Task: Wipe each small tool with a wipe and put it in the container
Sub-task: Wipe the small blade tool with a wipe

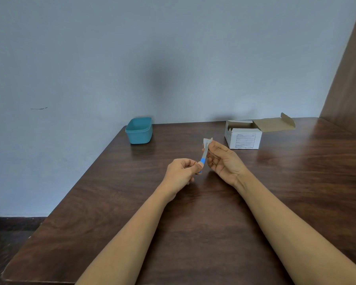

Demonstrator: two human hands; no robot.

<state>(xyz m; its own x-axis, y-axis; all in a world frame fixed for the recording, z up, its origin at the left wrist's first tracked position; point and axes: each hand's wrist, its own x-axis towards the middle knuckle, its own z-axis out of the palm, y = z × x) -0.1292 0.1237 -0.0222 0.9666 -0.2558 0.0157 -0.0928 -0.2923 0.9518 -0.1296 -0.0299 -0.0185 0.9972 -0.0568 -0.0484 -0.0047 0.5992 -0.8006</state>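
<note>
My left hand pinches the blue handle end of a small tool that points up and slightly right above the table. My right hand holds a small white wipe wrapped around the tool's upper tip. The tool's grey shaft shows between the two hands. A teal plastic container, open and with nothing visible inside, stands at the far left corner of the table, well away from both hands.
An open white cardboard box with its flap folded back stands at the far right of the dark wooden table. A grey wall is behind. The table's left edge drops off to a dark floor.
</note>
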